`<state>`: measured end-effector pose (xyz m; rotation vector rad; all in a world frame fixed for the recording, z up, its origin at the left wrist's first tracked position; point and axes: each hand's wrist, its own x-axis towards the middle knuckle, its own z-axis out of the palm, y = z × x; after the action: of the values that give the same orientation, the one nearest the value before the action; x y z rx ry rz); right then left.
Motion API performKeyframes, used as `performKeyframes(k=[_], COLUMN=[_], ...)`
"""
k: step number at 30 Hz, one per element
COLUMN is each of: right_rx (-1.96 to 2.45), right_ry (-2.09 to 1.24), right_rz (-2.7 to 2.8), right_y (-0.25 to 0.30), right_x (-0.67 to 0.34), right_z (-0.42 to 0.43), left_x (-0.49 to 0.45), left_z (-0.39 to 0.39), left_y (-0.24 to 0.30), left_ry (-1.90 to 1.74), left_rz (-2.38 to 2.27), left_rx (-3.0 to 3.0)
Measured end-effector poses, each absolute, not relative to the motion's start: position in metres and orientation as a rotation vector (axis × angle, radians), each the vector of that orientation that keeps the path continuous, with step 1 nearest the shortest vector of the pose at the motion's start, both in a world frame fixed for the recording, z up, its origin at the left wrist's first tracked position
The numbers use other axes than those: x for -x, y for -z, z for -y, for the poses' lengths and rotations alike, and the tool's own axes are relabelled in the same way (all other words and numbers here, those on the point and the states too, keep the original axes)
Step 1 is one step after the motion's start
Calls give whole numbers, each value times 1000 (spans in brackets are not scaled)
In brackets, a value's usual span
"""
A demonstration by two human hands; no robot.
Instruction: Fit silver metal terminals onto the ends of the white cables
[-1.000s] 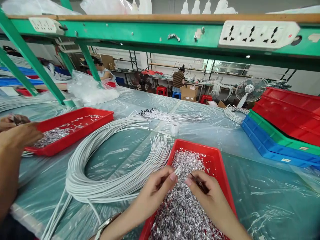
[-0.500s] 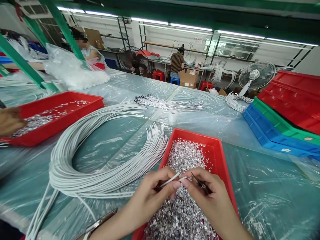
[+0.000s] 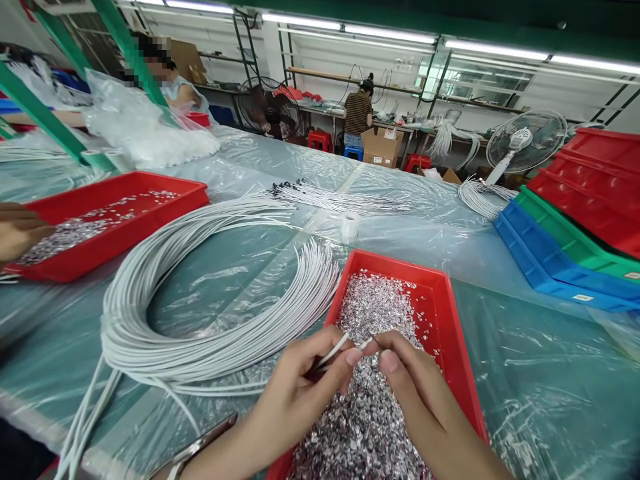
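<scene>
My left hand pinches the end of a white cable between thumb and forefinger, and a second short white end shows at the fingertips. Close against it, my right hand is closed around a dark, thin pointed tool; only its tip shows, near the cable end, so its kind cannot be made out. Both hands are above a red tray holding many small silver foil pieces. A large coil of white cables lies left of the tray, with its cut ends near the tray's wall.
Another person's hand reaches into a second red tray at the left. Behind the coil lie black-tipped cables and a white roll. Stacked blue bins, with green and red ones, stand at the right.
My right thumb has lifted away from the cable end and the tool has turned, hiding most of it in the hand. My left hand keeps its pinch. The view has shifted slightly.
</scene>
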<state>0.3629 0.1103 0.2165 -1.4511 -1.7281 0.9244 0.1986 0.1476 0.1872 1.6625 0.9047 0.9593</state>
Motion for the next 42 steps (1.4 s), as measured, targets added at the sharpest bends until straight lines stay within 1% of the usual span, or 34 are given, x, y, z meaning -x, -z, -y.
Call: performKeyframes(k=[10, 17, 22, 27, 34, 37, 42], right_rx=[1478, 1474, 1462, 1403, 1357, 1297, 1276], right_ry=[-854, -881, -1068, -1236, -1334, -1398, -1474], right_rz=[1708, 1733, 1696, 1578, 1502, 1436, 1411], right_y=[-212, -218, -223, -224, -224, -223, -222], right_x=[-360, -363, -365, -367, -370, -368, -366], right_z=[-107, -109, -113, -113, -111, -111, -112], left_x=[-198, -198, -198, -196, -192, -190, -193], left_z=[-145, -145, -143, -142, -139, -135, -135], left_y=[-186, -187, -184, -182, -177, -176, -181], left_ry=[-959, -1000, -1023, -1073, -1080, -1105, -1266], left_rz=[-931, -907, -920, -898, -758, -785, -881], left_rx=[-1706, -1753, -1815, -2065, -2319, -2318, -2131])
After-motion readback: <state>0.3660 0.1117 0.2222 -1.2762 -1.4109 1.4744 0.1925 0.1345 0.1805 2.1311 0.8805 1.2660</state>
